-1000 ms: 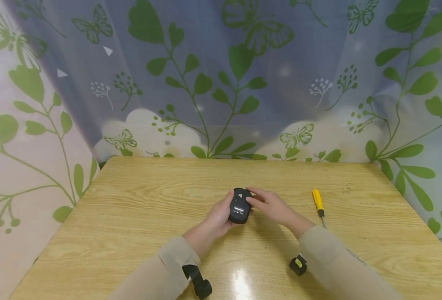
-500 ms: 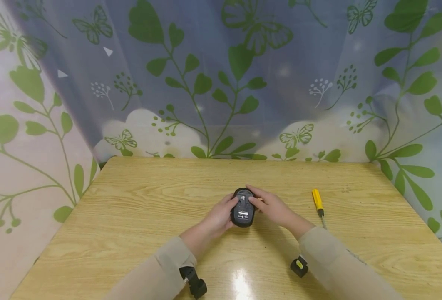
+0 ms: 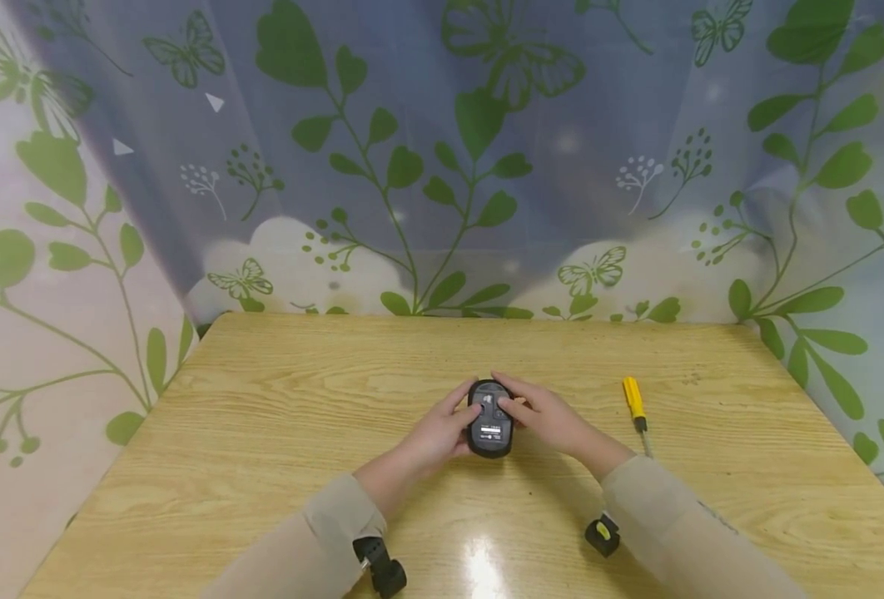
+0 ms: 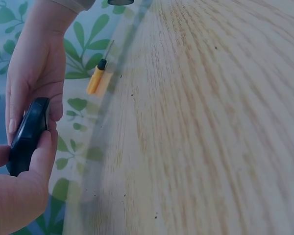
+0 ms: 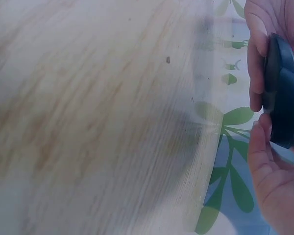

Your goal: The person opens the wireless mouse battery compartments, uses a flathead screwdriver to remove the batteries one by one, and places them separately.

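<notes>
A patterned curtain [image 3: 412,166] fills the upper frame, with a wooden tabletop [image 3: 300,399] below it. From lower left, a sleeved arm with a black wrist mount [image 3: 380,567] reaches toward the center, where the left hand [image 3: 427,437] grips one side of a black mouse [image 3: 491,433], its thumb across the underside. The mouse is at center frame, labeled underside facing the head camera; the wrist views show it raised off the tabletop. At its other side, the right hand [image 3: 550,418] holds on, thumb also on the underside. Farther right lies a yellow screwdriver [image 3: 633,399], its shaft running toward the right sleeve [image 3: 689,532].

We judge a drop the chief risk: smooth casing could slip if both thumbs push hard while the fingers behind ease off. The right forearm, swinging outward, might also nudge the screwdriver and roll it. We spot no separate container; whether the mouse holds a battery, we cannot tell.
</notes>
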`<state>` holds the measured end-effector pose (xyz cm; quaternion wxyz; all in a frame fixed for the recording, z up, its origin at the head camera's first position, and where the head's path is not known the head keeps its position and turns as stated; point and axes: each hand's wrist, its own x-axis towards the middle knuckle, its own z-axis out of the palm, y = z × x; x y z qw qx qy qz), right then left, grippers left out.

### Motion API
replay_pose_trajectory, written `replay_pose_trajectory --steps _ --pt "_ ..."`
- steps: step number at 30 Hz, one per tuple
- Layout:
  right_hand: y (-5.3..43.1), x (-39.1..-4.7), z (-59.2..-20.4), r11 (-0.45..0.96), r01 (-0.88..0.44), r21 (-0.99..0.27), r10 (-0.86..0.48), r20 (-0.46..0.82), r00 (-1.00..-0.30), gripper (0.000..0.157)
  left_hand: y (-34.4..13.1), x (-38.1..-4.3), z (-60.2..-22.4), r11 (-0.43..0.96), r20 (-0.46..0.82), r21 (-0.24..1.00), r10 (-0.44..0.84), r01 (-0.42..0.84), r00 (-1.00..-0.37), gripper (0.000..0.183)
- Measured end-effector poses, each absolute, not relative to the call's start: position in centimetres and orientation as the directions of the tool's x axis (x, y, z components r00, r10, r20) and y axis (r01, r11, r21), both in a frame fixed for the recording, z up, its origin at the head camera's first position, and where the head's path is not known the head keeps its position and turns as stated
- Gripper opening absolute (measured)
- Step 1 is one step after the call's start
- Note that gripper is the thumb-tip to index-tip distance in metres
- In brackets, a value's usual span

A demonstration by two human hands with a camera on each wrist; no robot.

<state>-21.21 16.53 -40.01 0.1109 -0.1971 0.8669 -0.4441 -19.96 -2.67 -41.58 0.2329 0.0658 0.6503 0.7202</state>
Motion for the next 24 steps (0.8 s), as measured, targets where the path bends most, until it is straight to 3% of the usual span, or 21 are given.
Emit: replay_pose_trajectory --steps 13,24 --pt "16.35 -20.93 -40.06 0.502 -0.261 -0.825 -0.468 -0.005 -0.884 0.049 -2.45 -19.55 -41.46 -0.072 -0.199 0.966 0.415 -0.250 -0.888 0.051" --pt "16.06 -21.10 -40.33 0.560 -0.282 -0.780 -0.441 0.008 -0.898 0.048 -2.30 -19.58 -41.46 -0.072 -0.211 0.963 0.397 -0.260 -0.893 0.051"
